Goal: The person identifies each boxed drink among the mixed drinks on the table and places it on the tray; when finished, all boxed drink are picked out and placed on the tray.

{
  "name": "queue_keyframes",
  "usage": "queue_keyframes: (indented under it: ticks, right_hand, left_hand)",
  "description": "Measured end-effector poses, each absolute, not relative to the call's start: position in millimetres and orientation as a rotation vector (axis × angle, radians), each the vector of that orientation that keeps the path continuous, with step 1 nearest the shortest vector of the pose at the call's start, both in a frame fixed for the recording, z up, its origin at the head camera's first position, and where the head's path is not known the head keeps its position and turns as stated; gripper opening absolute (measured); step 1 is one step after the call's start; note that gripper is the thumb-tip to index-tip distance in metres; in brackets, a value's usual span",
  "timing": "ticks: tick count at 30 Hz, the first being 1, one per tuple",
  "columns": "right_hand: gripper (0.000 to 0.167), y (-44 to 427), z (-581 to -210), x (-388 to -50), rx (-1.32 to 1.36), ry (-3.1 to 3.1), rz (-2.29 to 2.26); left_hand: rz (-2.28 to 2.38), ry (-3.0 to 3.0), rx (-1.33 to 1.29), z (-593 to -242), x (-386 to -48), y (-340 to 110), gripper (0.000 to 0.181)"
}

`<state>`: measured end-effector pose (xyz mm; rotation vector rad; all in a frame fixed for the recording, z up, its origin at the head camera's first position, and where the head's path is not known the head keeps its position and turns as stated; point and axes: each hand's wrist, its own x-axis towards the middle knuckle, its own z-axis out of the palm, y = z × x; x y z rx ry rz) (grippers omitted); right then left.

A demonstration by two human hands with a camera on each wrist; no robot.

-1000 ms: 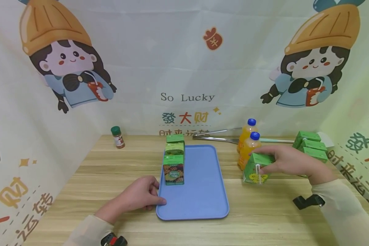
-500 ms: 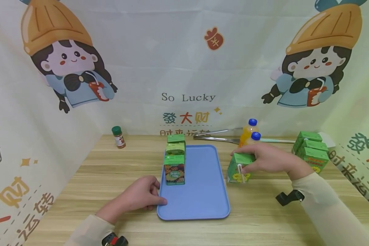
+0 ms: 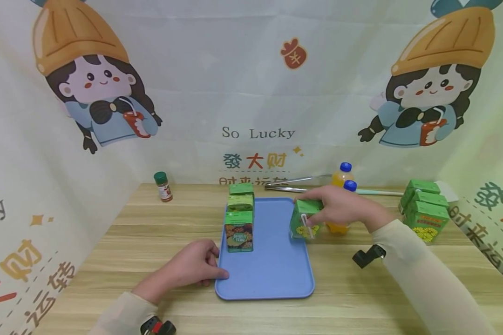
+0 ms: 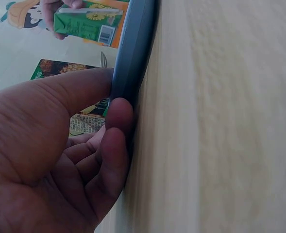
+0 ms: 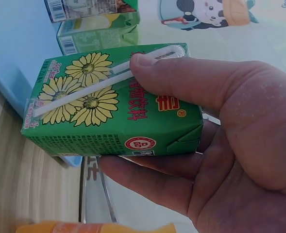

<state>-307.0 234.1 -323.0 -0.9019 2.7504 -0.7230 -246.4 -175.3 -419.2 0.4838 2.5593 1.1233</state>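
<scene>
The fingers (image 4: 118,116) of the left hand (image 3: 193,266) pinch the left rim of a blue tray (image 3: 272,279) near its front corner, thumb over the rim, the others curled at its outer side. Behind that hand, toward the back of the wooden surface (image 3: 125,237), stands a small shaker (image 3: 163,188) with a green cap. Three upright drink cartons (image 3: 239,237) make a row from front to back along the tray's left side; the front one has a dark brown picture panel. Behind the tray lie metal tongs (image 3: 287,189).

Over the tray's right edge is a green carton (image 3: 302,221) with yellow flowers and a white straw fixed slantwise on its face. The right hand (image 3: 341,207) grips it from the right, thumb on the straw side, other fingers around the opposite side; whether its base touches the tray I cannot tell. Two orange drink bottles (image 3: 343,174) with blue caps stand behind this hand, partly hidden. Farther right lies a pale green handle (image 3: 379,191), then three more green cartons (image 3: 427,225) in a row, well apart from the tray.
</scene>
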Motion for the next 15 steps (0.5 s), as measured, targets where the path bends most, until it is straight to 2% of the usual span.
queue_keyframes:
  ticks: [10,15]
  right_hand:
    - [0.059,215,-323,-333,-0.848,2.75,-0.724]
    - [0.063,206,-324,-347,-0.815,2.764,-0.734]
  left_hand:
    - [1.116,2.565,0.488,-421,-247,-175,0.054]
    - [1.115,2.566,0.482,-421,-248,-175,0.054]
